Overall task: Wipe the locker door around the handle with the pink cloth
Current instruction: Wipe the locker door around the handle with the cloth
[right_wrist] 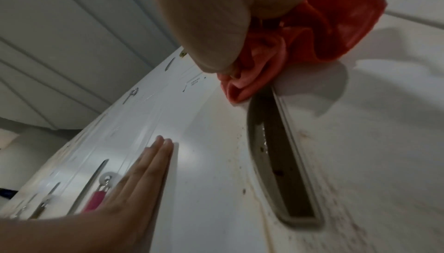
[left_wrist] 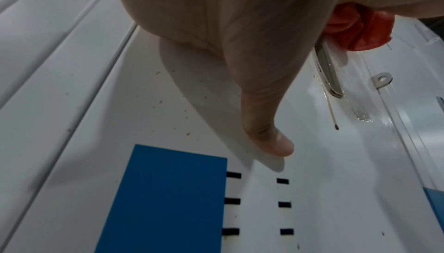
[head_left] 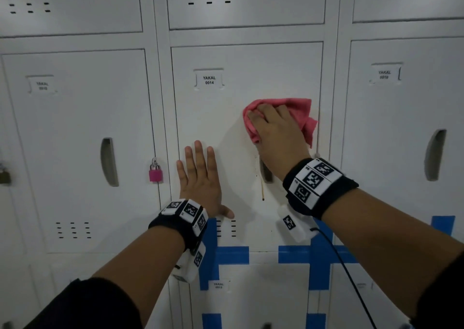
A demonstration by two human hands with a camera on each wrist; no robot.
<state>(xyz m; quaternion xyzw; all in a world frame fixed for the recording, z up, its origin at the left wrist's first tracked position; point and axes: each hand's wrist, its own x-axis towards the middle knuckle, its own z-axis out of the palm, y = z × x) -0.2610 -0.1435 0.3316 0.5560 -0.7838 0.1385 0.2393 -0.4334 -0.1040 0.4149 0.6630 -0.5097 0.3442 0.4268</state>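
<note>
While the right hand (head_left: 275, 133) presses the bunched pink cloth (head_left: 301, 112) against the white metal locker door (head_left: 226, 118) labelled "YAKAL 0014", its fingers lie bent over the fabric and bear on it, so the cloth is clamped between palm and door. The cloth sits at about two o'clock on the door, just above the recessed vertical slot handle (head_left: 266, 171), whose upper part the wrist hides in the head view. From the right wrist camera the cloth's lower fold (right_wrist: 242, 90) touches the top end of the handle recess (right_wrist: 278, 164), and brown specks and streaks mark the paint beside the slot. A thin brown drip line (head_left: 262, 190) runs down the door at seven o'clock from the handle.

The left hand (head_left: 200, 178) lies flat on the same door at about eight o'clock from the cloth, fingers straight and together, thumb spread out toward four o'clock, holding nothing. The two hands are apart.

At six o'clock from the left hand, strips of blue tape (head_left: 226, 254) cross the lower edge of the door beside its black vent slots (head_left: 233, 228). On the neighbouring locker at nine o'clock hangs a small pink padlock (head_left: 155, 173).
</note>
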